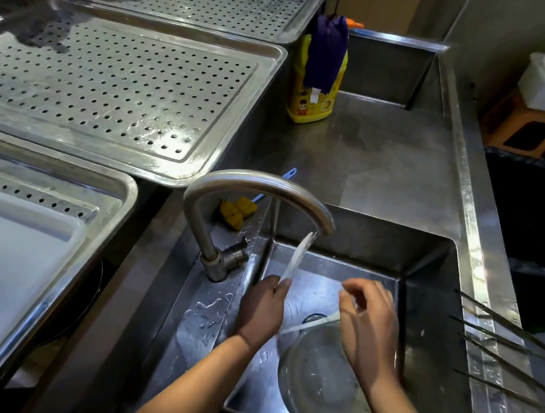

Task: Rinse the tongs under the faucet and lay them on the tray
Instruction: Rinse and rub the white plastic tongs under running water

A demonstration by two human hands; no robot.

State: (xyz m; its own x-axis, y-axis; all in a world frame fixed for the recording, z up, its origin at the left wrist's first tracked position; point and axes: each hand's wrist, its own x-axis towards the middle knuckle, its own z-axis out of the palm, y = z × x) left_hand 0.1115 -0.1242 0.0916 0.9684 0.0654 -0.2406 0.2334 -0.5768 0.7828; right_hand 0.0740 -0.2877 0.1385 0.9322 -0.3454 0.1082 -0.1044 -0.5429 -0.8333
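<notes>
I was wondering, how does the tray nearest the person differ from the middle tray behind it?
The nearest tray carries a white plastic board that hides most of its holes; the middle tray lies bare, its holes showing. The nearest tray is cut off by the picture's edge; the middle tray shows almost whole. Both are perforated steel with raised rims.

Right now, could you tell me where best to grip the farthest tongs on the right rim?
Probably mid-length, from above, pinching both arms together. The tongs lie flat across the rim, with their arms spread toward the sink and seemingly joined at the right end, so the middle is where one pinch should span both arms.
</notes>
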